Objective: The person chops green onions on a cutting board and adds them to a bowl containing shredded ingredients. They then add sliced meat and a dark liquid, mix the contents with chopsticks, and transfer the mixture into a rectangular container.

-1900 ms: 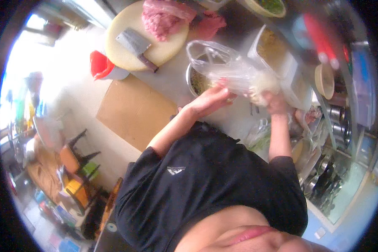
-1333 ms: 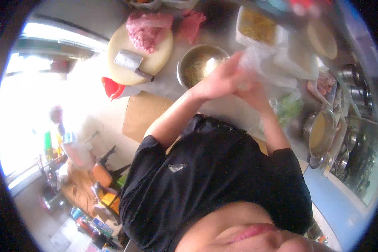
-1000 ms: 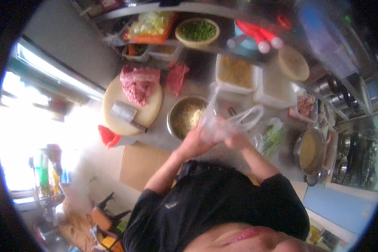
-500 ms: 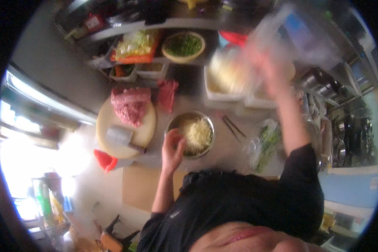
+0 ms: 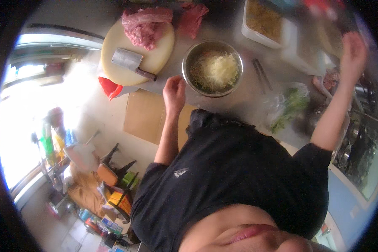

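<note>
Grey counter (image 5: 243,103); brown cardboard (image 5: 142,113) past its near edge. Round chopping board (image 5: 161,48) left of the steel bowl (image 5: 240,71), which sits mid-counter holding pale shreds (image 5: 220,69). White tub (image 5: 258,38) to the bowl's upper right. Raw meat (image 5: 144,27) on the board's far part. Bagged greens (image 5: 292,109) right of the bowl. Cleaver (image 5: 128,59) flat on board, handle toward the person's left hand (image 5: 174,92); that hand curled beside the bowl's rim, nothing seen in it, degree of closure unclear. Right hand (image 5: 354,52) blurred, well right of bowl; grip cannot be told. Dark slim utensil (image 5: 262,73) in the way between bowl and greens.
</note>
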Tool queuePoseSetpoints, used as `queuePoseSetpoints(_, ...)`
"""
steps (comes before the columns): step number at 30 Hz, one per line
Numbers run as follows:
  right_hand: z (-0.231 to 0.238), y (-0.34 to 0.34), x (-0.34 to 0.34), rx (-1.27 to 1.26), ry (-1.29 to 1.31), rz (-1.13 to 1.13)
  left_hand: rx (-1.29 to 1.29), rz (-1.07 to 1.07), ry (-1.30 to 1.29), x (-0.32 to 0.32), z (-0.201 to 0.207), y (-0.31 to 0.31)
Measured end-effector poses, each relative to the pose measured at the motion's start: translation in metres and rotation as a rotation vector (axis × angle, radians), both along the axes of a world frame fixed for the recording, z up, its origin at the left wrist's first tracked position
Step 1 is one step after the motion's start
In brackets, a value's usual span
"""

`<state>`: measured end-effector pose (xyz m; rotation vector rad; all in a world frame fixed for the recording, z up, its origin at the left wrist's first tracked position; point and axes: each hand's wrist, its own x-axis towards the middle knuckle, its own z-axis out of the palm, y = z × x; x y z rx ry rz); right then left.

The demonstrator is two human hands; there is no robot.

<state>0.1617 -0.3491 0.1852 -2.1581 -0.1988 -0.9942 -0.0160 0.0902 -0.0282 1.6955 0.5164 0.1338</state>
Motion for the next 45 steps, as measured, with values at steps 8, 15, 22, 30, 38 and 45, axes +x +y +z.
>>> queuePoseSetpoints(8,-0.222,0.099,-0.147,0.240,0.981,0.356,1.133,-0.874,-0.282,0.075,-0.025,-0.094)
queuePoseSetpoints(15,-0.282,0.153,-0.152,0.685,1.406,0.420,0.821,-0.792,-0.205,0.095,-0.017,-0.017)
queuePoseSetpoints(22,-0.264,0.147,-0.140,0.914,1.340,-0.069,0.369,-0.233,-0.013,0.019,0.006,-0.005)
queuePoseSetpoints(30,-0.253,0.136,-0.143,0.985,1.331,0.379,0.233,-0.424,0.128,-0.006,-0.004,-0.064)
queuePoseSetpoints(38,-0.269,-0.049,-0.246,0.020,0.842,-0.579,0.281,-0.980,0.257,-0.014,-0.054,-0.159)
queuePoseSetpoints(45,-0.342,-0.080,-0.266,0.039,0.927,-0.573,0.481,-1.363,0.038,0.017,-0.074,-0.337)
